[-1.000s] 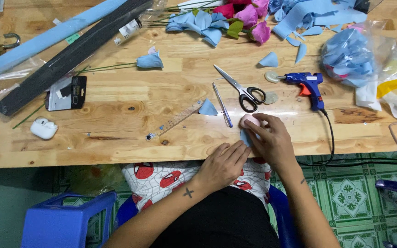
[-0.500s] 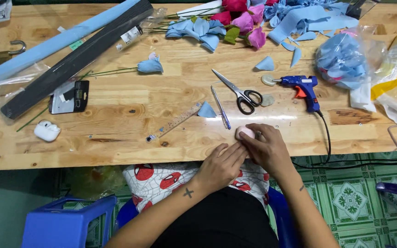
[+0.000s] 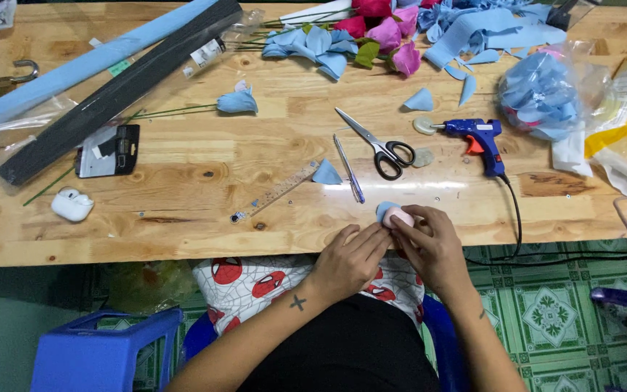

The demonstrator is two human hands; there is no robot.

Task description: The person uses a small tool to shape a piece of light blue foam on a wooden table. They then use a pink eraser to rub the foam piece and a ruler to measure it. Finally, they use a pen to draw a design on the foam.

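Both hands have slid a little toward the table's near edge since the earlier frames, and the left hand (image 3: 348, 258) has closed in on the right hand (image 3: 429, 243), so I now see them meeting over the work. I see the bud (image 3: 399, 215), a small pale pink lump with a blue petal (image 3: 384, 210) showing behind it, sitting right at the near edge of the table (image 3: 183, 181). It lies between the 2 sets of fingertips: the right fingers curl over and around it from the right, gripping it, and the left fingers are bent and pinched against its left side. Most of the bud is covered by the fingers, so I cannot tell its full shape.

Just beyond the hands I see a pen (image 3: 348, 168) lying lengthwise, with a loose blue cone (image 3: 326, 173) beside it and a clear ruler (image 3: 276, 192) slanting off to the left. Scissors (image 3: 380, 147) lie open farther back, near a blue glue gun (image 3: 477, 138) whose cord runs down past the right wrist and off the edge. Well apart on the left sit a white earbud case (image 3: 72, 205) and a finished blue flower (image 3: 237, 102) on a green stem. A bag of blue petals (image 3: 542, 94) sits at the far right.
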